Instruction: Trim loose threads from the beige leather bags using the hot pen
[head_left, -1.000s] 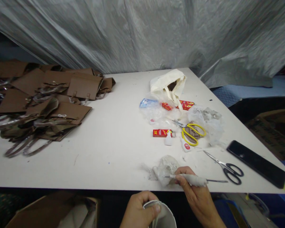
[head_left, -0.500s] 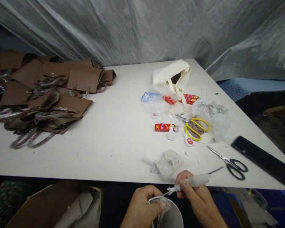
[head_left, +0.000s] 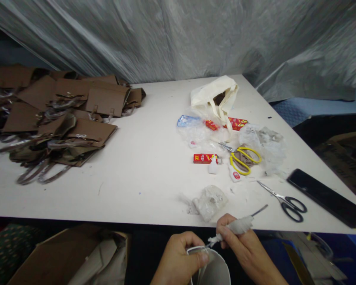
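My left hand (head_left: 179, 258) is closed on the rim of a white, bag-like piece (head_left: 212, 271) held below the table's front edge. My right hand (head_left: 240, 247) grips a thin metal tool (head_left: 237, 226) whose shaft is wrapped in white, crusted material. Its tip touches the rim by my left thumb. Just beyond my hands, a crumpled clear plastic scrap (head_left: 209, 201) lies on the white table (head_left: 136, 174).
A heap of flat brown bags (head_left: 56, 118) covers the table's left. On the right lie a cream cloth bag (head_left: 215, 95), red packets (head_left: 203, 158), small glue bottles (head_left: 213, 165), yellow scissors (head_left: 243, 160), black scissors (head_left: 284, 200) and a black phone (head_left: 324, 196). A cardboard box (head_left: 68, 257) sits below.
My right hand drew the wrapped tool back from the plastic scrap on the table and down to the white piece's rim. The left hand kept its grip.
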